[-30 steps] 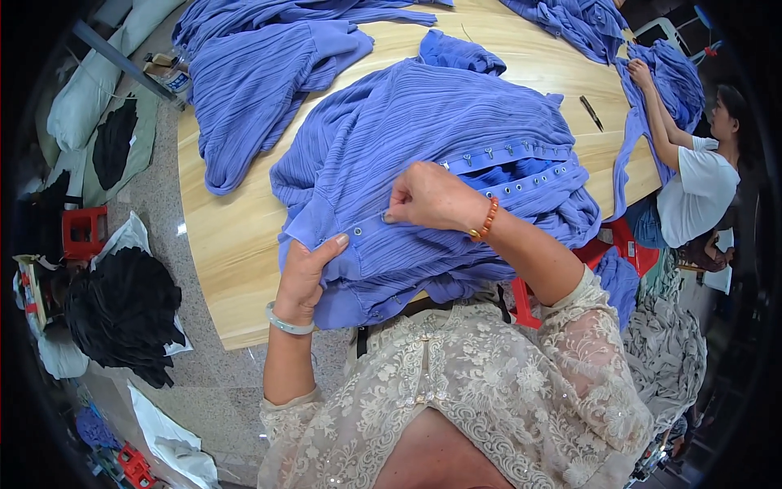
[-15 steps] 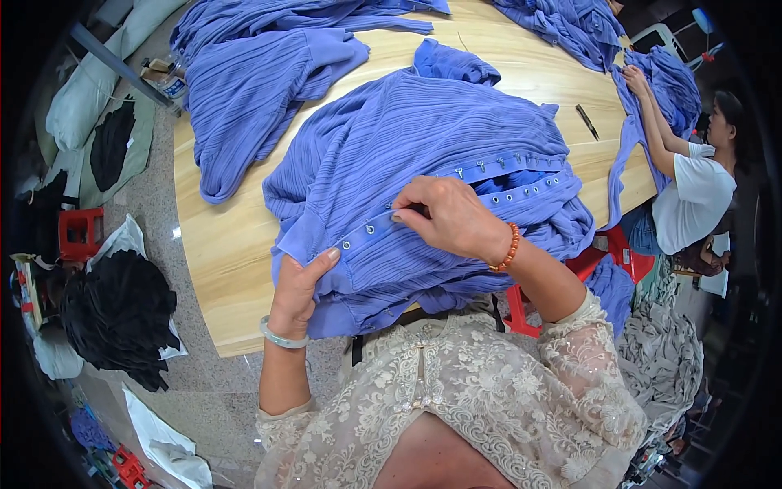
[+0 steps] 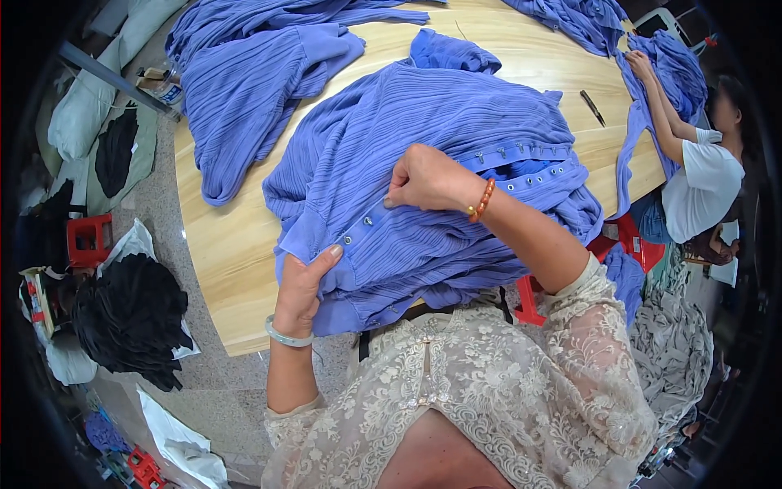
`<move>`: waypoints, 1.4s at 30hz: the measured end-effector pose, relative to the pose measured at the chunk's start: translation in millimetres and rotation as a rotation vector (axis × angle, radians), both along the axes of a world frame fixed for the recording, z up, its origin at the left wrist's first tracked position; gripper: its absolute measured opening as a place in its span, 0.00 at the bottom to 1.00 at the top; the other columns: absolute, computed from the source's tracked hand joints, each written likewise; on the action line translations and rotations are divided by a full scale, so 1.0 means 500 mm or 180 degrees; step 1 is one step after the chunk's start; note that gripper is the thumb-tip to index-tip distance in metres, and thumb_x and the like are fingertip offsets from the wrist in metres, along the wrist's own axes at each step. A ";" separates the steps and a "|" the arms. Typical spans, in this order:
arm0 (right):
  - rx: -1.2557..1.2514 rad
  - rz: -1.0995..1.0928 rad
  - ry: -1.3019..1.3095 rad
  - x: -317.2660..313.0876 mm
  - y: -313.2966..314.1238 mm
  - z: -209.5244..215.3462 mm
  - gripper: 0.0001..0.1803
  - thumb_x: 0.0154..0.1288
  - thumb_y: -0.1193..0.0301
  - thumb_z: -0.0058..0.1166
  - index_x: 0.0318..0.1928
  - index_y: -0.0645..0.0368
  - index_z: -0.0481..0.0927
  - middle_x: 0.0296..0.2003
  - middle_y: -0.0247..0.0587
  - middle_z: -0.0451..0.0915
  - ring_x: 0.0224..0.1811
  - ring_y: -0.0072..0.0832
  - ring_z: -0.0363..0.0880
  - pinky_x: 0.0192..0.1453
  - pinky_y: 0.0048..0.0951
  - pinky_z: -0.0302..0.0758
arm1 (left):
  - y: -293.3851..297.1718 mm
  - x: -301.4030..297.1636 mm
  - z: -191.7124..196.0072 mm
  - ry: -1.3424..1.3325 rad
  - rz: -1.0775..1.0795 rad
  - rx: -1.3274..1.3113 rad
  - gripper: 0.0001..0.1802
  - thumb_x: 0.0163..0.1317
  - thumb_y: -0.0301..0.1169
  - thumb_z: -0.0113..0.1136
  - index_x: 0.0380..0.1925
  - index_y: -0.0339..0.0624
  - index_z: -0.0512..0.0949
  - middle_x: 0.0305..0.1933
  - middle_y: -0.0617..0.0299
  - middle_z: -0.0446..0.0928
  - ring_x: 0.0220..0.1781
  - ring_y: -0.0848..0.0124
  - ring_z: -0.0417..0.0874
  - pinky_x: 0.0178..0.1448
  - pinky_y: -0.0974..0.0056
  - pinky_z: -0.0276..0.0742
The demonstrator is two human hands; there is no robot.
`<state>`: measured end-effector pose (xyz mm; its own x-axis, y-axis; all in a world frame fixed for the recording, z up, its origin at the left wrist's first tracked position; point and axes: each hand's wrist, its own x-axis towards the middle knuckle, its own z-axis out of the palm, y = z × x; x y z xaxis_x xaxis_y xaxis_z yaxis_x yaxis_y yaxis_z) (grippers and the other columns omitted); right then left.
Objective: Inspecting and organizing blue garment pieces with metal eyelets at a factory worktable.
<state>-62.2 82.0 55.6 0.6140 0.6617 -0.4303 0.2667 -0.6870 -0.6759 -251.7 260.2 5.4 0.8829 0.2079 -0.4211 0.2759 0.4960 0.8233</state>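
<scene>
A blue-violet ribbed garment (image 3: 407, 106) lies bunched across the table edge in front of me. Metal eyelets and small hooks run along its two front bands, which part toward the right in a gap. My left hand (image 3: 300, 289) grips the garment's lower left corner, thumb on top and the other fingers hidden beneath the cloth. Farther up the same band, my right hand (image 3: 432, 181) is closed in a pinch at the eyelet strip (image 3: 368, 222), its fingertips on the fabric. Two eyelets show on the strip between my hands.
More blue-violet garments (image 3: 244, 98) lie at the table's (image 3: 204, 277) far left and far right. A slim black tool (image 3: 592, 108) rests at right. A co-worker (image 3: 700, 179) handles similar cloth there. Black cloth (image 3: 130, 322), red stools (image 3: 90, 240) and grey cloth (image 3: 672, 350) surround the table.
My right hand has moved slightly up and left along the band, its fingers still pinched. My left hand keeps its hold on the corner.
</scene>
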 end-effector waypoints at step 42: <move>0.0415 -0.0097 0.0559 -0.005 -0.036 -0.047 0.11 0.62 0.70 0.63 0.33 0.68 0.84 0.22 0.33 0.81 0.21 0.18 0.73 0.27 0.25 0.71 | 0.006 -0.003 -0.001 0.0016 -0.0105 0.0036 0.36 0.58 0.24 0.66 0.66 0.32 0.64 0.63 0.55 0.73 0.64 0.66 0.74 0.68 0.62 0.68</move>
<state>-64.5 63.9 32.2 0.5577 0.7011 -0.4444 0.1175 -0.5966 -0.7939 -253.1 263.0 4.9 0.8873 0.1834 -0.4232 0.2961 0.4772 0.8274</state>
